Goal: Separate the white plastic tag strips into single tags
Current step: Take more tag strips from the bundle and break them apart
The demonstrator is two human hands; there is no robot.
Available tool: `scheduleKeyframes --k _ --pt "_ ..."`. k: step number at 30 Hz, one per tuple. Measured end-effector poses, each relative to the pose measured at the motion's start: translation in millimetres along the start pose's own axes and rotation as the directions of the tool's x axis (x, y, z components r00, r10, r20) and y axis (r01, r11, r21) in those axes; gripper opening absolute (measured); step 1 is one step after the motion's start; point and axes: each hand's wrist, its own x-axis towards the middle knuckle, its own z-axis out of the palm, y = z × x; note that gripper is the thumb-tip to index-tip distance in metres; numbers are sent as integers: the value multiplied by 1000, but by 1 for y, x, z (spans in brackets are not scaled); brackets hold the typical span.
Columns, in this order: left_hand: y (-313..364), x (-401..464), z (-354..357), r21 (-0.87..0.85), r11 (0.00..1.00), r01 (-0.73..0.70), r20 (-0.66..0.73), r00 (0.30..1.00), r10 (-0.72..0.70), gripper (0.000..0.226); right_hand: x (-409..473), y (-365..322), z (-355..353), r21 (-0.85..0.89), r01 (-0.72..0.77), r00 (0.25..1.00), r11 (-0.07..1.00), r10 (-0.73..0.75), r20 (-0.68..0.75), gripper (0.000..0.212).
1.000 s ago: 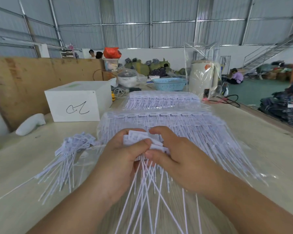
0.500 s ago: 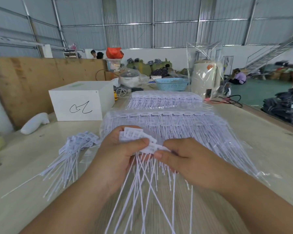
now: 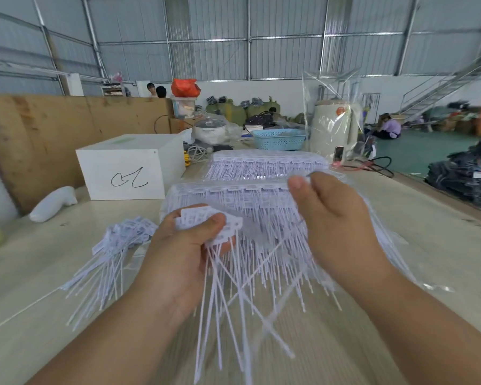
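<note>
Pulling apart from the left, my right hand (image 3: 333, 215) has lifted toward one o'clock, its thumb and forefinger pinched, on something too blurred to name. I judge a tag has just torn free. My left hand (image 3: 195, 245) still grips the fanned bunch of tags (image 3: 206, 226), tails hanging toward six o'clock. Uncut strips in plastic (image 3: 233, 195) lie just beyond at twelve; the loose singles pile (image 3: 117, 245) sits at nine on the desk (image 3: 428, 245). Bare desk lies at three, its edge running past the strips at two; the white box (image 3: 122, 173) crowds eleven.
</note>
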Motion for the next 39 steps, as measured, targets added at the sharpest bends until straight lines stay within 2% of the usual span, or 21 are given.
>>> scheduleKeyframes --k 2,4,6,9,12,14,16,19,20,22,26,32,35,39 --pt "1 1 -1 30 999 -29 -10 1000 29 35 -6 3 -3 -18 -9 973 1000 13 230 32" --pt "-1 -2 2 56 997 -44 23 999 43 34 -13 7 6 -164 50 903 985 26 428 23" --pt "-5 -6 5 96 994 -49 95 995 40 37 -16 12 17 -276 147 856 950 18 517 43" --pt "-6 -8 4 163 985 -51 169 985 23 40 -17 14 23 -267 129 836 955 41 548 59" --pt "-6 -7 1 221 974 -48 212 977 0 49 -18 14 23 -241 133 825 961 27 564 66" --pt "-6 -6 0 248 967 -56 202 979 5 45 -18 13 23 -224 132 826 966 18 563 67" --pt "-6 -4 0 238 969 -72 178 984 30 45 -16 12 20 -223 111 825 969 35 564 58" --pt "-1 -1 0 160 982 -99 141 987 76 46 -13 10 12 -227 47 801 973 99 591 22" --pt "1 -1 -1 148 983 -107 135 987 87 45 -12 10 10 -205 7 801 979 117 587 21" --pt "3 -3 1 124 987 -103 134 987 86 44 -11 11 7 -172 -59 815 983 147 561 35" --pt "3 -7 7 46 997 -68 114 992 62 46 -11 8 11 -104 -85 886 991 123 448 44" --pt "9 -7 9 -3 994 -112 69 991 112 48 -21 3 32 -96 15 964 995 11 264 39" --pt "13 -9 11 -28 989 -144 62 987 145 45 -26 3 38 -20 52 982 998 -48 182 35" --pt "16 -10 13 -46 984 -175 68 982 178 43 -33 0 45 -17 108 990 994 -106 92 35"
